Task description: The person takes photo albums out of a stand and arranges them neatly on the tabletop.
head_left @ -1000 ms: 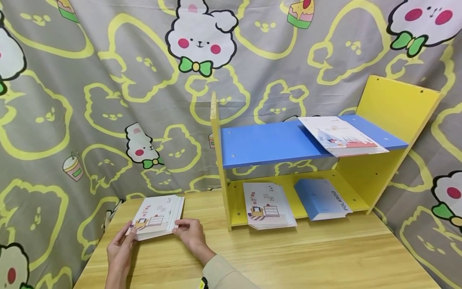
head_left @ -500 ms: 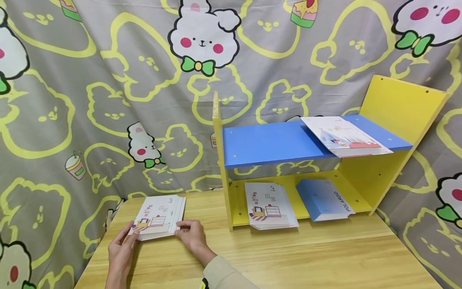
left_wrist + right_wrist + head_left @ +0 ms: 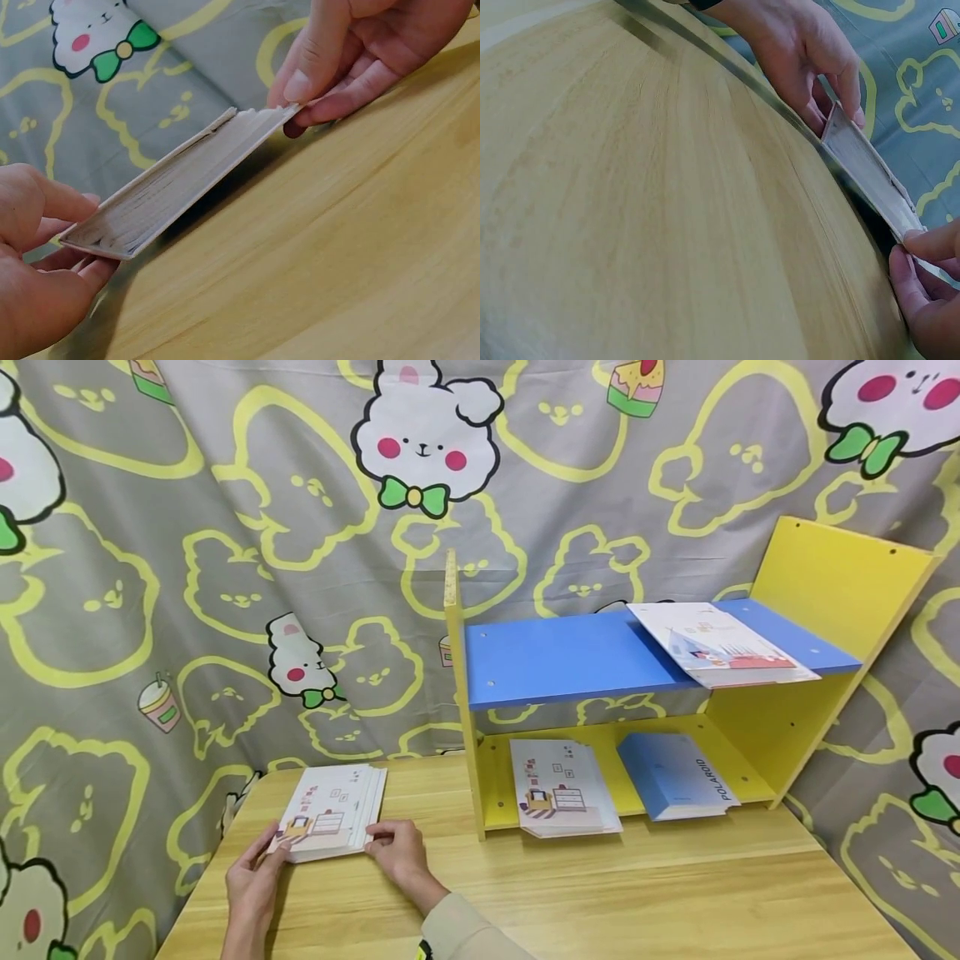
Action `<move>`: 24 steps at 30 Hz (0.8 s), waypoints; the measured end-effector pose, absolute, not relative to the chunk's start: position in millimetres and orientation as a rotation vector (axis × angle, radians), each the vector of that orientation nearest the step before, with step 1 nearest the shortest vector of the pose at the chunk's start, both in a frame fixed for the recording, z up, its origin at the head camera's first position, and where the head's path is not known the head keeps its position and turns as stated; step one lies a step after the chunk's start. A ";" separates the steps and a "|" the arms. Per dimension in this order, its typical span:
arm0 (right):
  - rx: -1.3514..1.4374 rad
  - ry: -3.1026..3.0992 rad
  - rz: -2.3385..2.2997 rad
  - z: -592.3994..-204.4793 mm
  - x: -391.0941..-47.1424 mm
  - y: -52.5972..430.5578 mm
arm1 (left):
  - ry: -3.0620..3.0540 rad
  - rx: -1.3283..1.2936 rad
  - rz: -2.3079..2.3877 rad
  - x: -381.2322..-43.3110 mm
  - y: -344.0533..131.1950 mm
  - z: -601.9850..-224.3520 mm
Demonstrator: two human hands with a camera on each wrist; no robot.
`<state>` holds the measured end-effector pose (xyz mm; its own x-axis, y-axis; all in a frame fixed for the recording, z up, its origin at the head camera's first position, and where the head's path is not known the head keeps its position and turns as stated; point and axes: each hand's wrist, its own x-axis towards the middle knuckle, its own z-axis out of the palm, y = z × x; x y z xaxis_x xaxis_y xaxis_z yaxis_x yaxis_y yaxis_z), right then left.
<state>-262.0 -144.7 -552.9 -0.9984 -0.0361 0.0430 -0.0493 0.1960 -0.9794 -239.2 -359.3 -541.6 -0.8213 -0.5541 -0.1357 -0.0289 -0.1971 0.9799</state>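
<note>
Two corners gripped! Your left hand [image 3: 253, 878] holds the white book [image 3: 330, 810] near left, your right hand [image 3: 402, 855] pinches it near right, over the left of the table [image 3: 637, 897]; shelf unit [image 3: 555, 660] off right, patterned curtain [image 3: 300, 535] behind.

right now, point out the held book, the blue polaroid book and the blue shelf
Held book [image 3: 327, 808], head view: middle of its upper cover.
Blue POLAROID book [image 3: 682, 772], head view: middle of its cover.
Blue shelf [image 3: 566, 655], head view: bare stretch of its top.

Grey cartoon-print curtain [image 3: 360, 568] behind wooden table [image 3: 637, 893]; 2-level yellow-blue shelf [image 3: 562, 652].
</note>
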 end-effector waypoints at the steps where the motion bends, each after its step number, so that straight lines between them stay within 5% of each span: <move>1: 0.088 -2.426 1.972 -553.0 -261.8 -144.6 | -1.738 0.683 -2.059 -239.2 -359.2 -542.8; 24: 0.167 -2.390 1.966 -547.4 -251.8 -133.6 | -1.886 0.705 -1.874 -238.8 -359.0 -549.5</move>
<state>-251.8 -133.6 -547.4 -0.9933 -0.0565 0.1010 -0.1100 0.1896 -0.9757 -238.8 -359.0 -549.5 -0.7981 -0.5978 -0.0750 -0.0787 -0.0198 0.9967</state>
